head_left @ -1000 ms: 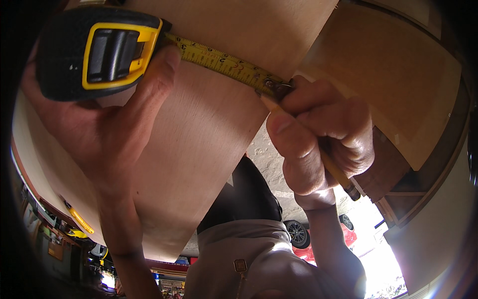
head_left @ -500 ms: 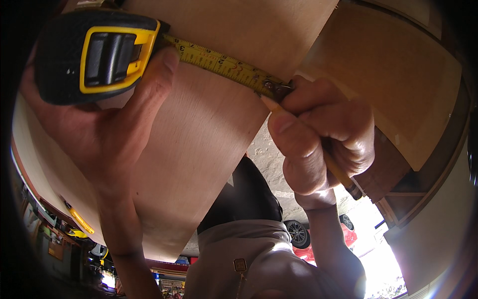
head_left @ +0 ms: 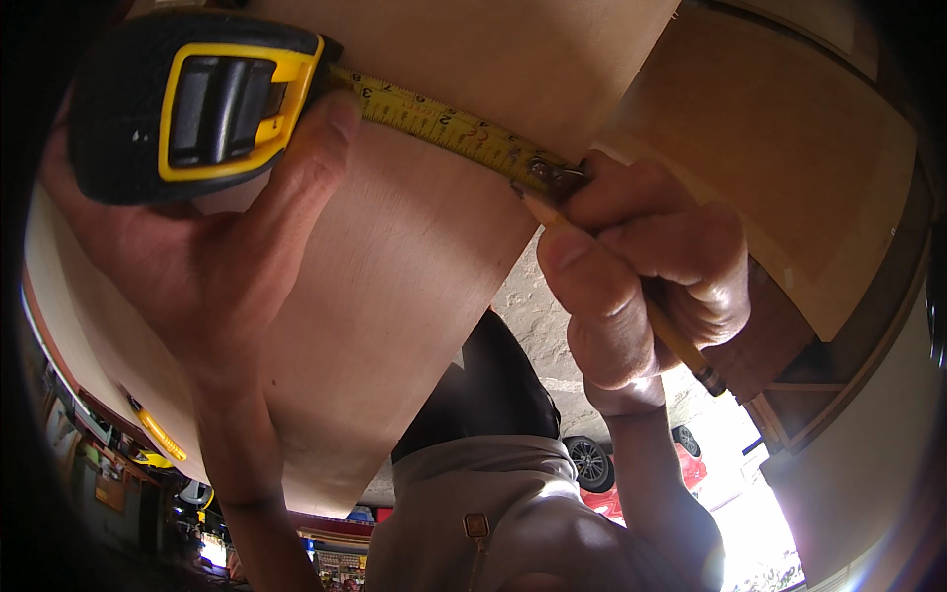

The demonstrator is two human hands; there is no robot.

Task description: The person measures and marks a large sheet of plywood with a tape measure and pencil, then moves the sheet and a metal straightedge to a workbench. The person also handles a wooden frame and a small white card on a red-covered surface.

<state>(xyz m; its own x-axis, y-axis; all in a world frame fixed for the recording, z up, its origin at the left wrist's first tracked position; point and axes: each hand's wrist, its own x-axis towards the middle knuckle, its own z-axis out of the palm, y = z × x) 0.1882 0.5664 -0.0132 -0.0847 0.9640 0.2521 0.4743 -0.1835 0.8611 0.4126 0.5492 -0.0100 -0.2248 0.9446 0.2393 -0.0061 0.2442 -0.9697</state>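
Observation:
My left hand (head_left: pixel 227 237) is closed around a black and yellow tape measure (head_left: pixel 123 109), its thumb resting by the mouth of the case. The yellow blade (head_left: pixel 444 126) runs out to the right across a plywood sheet (head_left: pixel 395 247). Its metal end hook sits at the sheet's right edge, next to the fingers of my right hand (head_left: pixel 651 266). A pencil (head_left: pixel 681 345) is pinched in that right hand, tip on the wood just below the blade near the hook. Part of the pencil's shaft is hidden by my fingers.
Another wooden panel (head_left: pixel 769 168) stands at the right, by a wooden frame (head_left: pixel 809 390). A yellow-handled utility knife (head_left: pixel 158 429) lies on the sheet at lower left. Rough concrete floor (head_left: pixel 538 306) shows beyond the sheet's edge. A red car (head_left: pixel 604 503) is in the bright background.
My right hand and the pencil have shifted very slightly to the right. The tape measure stays almost where it was, its blade still extended.

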